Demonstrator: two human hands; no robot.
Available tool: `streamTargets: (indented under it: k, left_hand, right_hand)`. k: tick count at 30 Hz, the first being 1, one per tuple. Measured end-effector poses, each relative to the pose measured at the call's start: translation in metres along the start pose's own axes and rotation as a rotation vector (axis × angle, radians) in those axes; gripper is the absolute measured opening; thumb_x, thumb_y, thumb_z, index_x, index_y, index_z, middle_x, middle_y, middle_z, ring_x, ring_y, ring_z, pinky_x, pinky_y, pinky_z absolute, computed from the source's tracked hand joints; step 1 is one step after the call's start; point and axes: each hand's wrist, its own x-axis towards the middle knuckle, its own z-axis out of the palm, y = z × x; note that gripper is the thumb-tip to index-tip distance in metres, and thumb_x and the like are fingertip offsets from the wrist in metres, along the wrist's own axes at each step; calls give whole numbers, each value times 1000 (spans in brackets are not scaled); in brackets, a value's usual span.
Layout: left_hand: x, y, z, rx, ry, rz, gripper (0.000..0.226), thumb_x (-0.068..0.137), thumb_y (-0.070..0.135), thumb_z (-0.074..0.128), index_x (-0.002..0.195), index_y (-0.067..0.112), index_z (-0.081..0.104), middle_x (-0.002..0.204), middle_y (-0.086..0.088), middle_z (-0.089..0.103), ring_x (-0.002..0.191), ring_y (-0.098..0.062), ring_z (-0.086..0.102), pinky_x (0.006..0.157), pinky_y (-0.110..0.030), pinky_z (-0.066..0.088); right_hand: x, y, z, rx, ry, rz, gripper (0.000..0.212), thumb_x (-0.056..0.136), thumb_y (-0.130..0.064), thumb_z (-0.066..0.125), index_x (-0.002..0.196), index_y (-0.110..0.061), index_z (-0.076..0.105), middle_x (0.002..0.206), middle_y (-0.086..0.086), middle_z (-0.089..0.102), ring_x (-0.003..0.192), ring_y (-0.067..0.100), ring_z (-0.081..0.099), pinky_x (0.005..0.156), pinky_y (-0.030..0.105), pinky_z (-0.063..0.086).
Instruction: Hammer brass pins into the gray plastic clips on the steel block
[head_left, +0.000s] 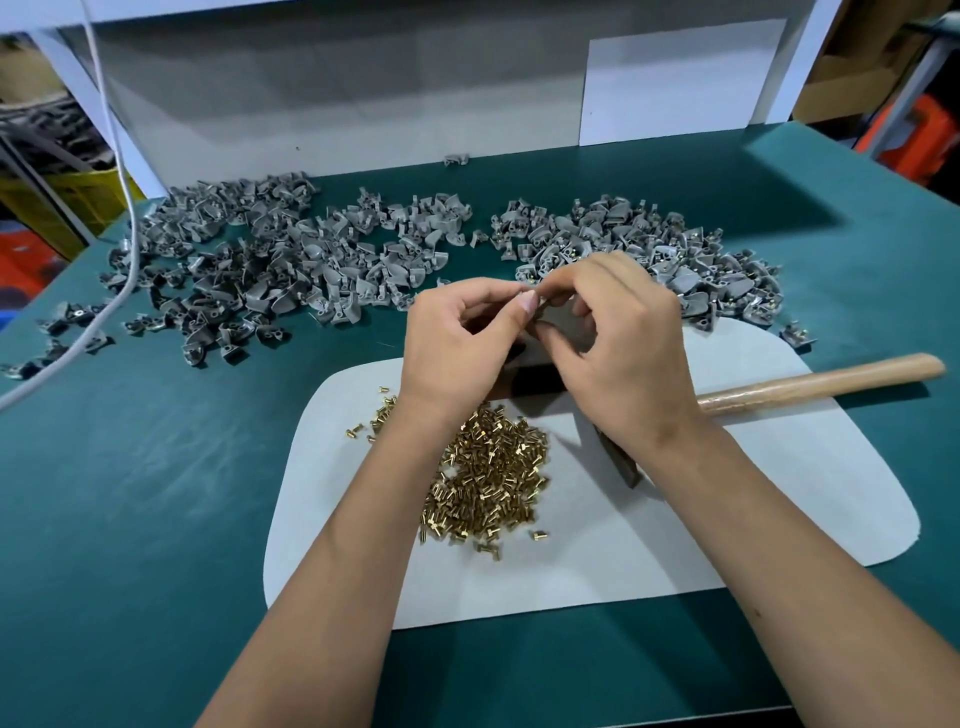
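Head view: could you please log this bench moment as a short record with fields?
hands: left hand and right hand together pinch a small gray plastic clip above the dark steel block
pins: loose heap of brass pins on the white mat
hammer: wooden-handled hammer lies on the mat, unheld
clip piles: gray plastic clips spread across the green table

Pins (485, 478) before block (530, 382), clips (270, 260) behind
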Motion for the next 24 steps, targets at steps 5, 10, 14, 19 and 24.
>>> streamTargets:
  k: [5, 10, 14, 19, 24]
  left_hand:
    - [1, -2, 3, 106, 28, 25, 11, 96, 12, 69, 100, 12, 80, 88, -1, 79, 81, -20, 75, 80, -38, 62]
    - [0, 1, 7, 269, 36, 75, 17, 98, 13, 65, 105, 12, 81, 94, 5, 78, 90, -6, 72, 85, -28, 57]
    - [0, 4, 8, 261, 33, 55, 18, 98, 13, 65, 106, 12, 81, 95, 5, 79, 90, -8, 72, 86, -31, 57]
    - [-2, 5, 10, 176, 36, 25, 17, 97, 7, 66, 103, 9, 81, 92, 3, 79, 89, -11, 73, 84, -29, 58]
    - [-2, 5, 11, 129, 32, 8, 18, 97, 5, 64, 102, 8, 81, 92, 1, 79, 91, -17, 74, 85, -36, 59]
  right_hand:
    - [-2, -5, 2, 7, -10, 44, 21, 84, -6, 76, 102, -3, 67, 101, 7, 66, 93, 13, 55, 83, 14, 44]
    - [-3, -7, 5, -26, -39, 105, 16, 85, -12, 74, 98, -6, 67, 96, 7, 68, 90, 24, 61, 81, 41, 53]
    - [-4, -9, 4, 32, -1, 123, 13, 86, -15, 75, 91, -6, 67, 83, 4, 70, 76, 22, 64, 71, 40, 55]
    - [-4, -10, 6, 88, 40, 204, 14, 85, -19, 76, 85, -10, 65, 72, -3, 66, 63, 12, 58, 62, 27, 52]
    - [-4, -10, 7, 125, 33, 221, 15, 86, -20, 75, 84, -10, 64, 72, -1, 66, 65, 17, 61, 63, 36, 53]
